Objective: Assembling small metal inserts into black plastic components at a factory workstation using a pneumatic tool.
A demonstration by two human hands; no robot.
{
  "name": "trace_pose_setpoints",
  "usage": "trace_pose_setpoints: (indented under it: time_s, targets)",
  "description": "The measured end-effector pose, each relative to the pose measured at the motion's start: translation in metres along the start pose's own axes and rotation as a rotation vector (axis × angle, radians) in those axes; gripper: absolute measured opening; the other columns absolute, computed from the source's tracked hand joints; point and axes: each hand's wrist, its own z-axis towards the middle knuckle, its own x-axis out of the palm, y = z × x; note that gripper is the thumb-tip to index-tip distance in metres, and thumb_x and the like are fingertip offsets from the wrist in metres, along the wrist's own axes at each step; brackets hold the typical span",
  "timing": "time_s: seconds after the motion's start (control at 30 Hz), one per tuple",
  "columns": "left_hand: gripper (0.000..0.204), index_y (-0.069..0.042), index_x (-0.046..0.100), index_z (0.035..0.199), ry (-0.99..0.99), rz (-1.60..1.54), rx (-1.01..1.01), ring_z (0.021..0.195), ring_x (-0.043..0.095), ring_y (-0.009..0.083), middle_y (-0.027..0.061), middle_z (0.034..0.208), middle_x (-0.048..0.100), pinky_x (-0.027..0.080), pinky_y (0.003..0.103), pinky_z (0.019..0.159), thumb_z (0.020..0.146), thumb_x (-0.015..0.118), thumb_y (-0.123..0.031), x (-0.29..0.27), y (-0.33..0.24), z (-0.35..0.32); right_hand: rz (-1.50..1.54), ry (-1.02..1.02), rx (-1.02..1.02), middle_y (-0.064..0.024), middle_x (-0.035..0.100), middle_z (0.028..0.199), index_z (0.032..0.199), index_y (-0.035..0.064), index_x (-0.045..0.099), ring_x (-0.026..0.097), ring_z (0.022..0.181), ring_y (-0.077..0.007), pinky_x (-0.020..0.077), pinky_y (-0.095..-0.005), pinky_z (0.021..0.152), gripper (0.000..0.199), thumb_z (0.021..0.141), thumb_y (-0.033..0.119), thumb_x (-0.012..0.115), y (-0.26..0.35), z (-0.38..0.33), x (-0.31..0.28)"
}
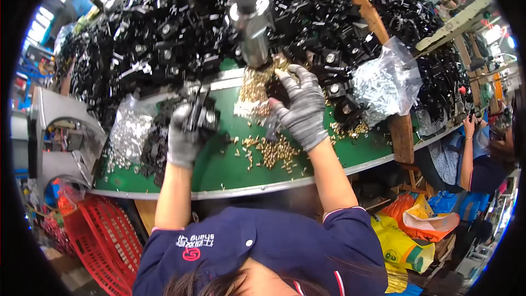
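Note:
My left hand [182, 140], in a grey work glove, is closed around a black bracket-like part [205, 114] with a shiny round metal piece on it, slightly blurred. My right hand [304, 111], also gloved, hovers with thumb and fingers apart at the edge of a clear bag of small brass-coloured fasteners [253, 90]. A dark patch shows between thumb and forefinger; I cannot make out what it is. Loose brass-coloured fasteners [278, 153] lie on the green tabletop [233, 172] below. A metal cylindrical tool head [253, 38] hangs down just beyond the bag.
Black parts [170, 33] are heaped across the far side. A clear bag of silver fasteners [383, 87] sits right, beside a wooden strip [401, 140]; another bag of silver pieces [130, 129] stands left. A red basket [104, 235] is lower left. Another person [476, 148] is at right.

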Motion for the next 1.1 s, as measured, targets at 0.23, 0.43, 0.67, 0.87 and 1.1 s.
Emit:
trace_pose_setpoints:
  time_s: [0.23, 0.43, 0.67, 0.87, 1.1]
  targets:
    - [0.042, -0.011, 0.059, 0.116, 0.036, -0.006, -0.248, 0.075, 0.064, 0.0242, 0.0092, 0.094, 0.065, 0.054, 0.039, 0.055, 0.085, 0.066, -0.037, 0.014, 0.058, -0.029, -0.086, 0.162, 0.135, -0.0161, 0.058, 0.117, 0.113, 0.0076, 0.064, 0.058, 0.105, -0.0303, 0.0479, -0.0388, 0.092, 0.044, 0.075, 0.025, 0.075, -0.015, 0.026, 0.022]
    - [0.049, -0.007, 0.053, 0.125, 0.154, 0.166, -0.526, 0.082, 0.065, 0.0226, 0.0102, 0.103, 0.066, 0.055, 0.039, 0.065, 0.088, 0.063, -0.037, 0.085, 0.062, -0.011, 0.8, -0.237, 0.328, -0.0096, 0.067, 0.097, 0.103, 0.003, 0.066, 0.062, 0.087, -0.017, 0.0498, -0.0293, 0.084, 0.026, 0.083, 0.018, 0.07, -0.054, 0.035, -0.021]
    - [0.034, -0.004, 0.049, 0.128, 0.307, -0.096, -0.167, 0.103, 0.059, 0.0217, 0.011, 0.119, 0.057, 0.052, 0.04, 0.088, 0.096, 0.053, -0.017, 0.186, 0.09, 0.207, 0.908, -0.244, 0.548, -0.0075, 0.064, 0.098, 0.102, 0.0021, 0.064, 0.06, 0.084, -0.0106, 0.0516, -0.0253, 0.071, 0.019, 0.09, 0.017, 0.065, -0.167, 0.173, -0.08]
    - [0.056, 0.001, 0.042, 0.135, 0.027, 0.752, 0.383, 0.117, 0.055, 0.0301, 0.0164, 0.13, 0.049, 0.048, 0.039, 0.1, 0.089, 0.065, -0.022, 0.172, 0.085, 0.218, 1.209, -0.268, 0.519, -0.0047, 0.06, 0.1, 0.124, 0.0034, 0.055, 0.06, 0.086, -0.0139, 0.0499, -0.0222, 0.073, 0.037, 0.093, 0.022, 0.061, -0.18, 0.127, -0.108]
    - [0.083, -0.015, 0.038, 0.144, -0.145, 2.408, 0.887, 0.119, 0.051, 0.0387, 0.0173, 0.144, 0.036, 0.041, 0.046, 0.103, 0.075, 0.076, -0.041, 0.11, 0.052, 0.197, 0.122, 0.043, 0.147, -0.0118, 0.06, 0.117, 0.13, 0.0074, 0.054, 0.059, 0.103, -0.0291, 0.0467, -0.0378, 0.094, 0.055, 0.081, 0.024, 0.07, -0.115, -0.018, -0.121]
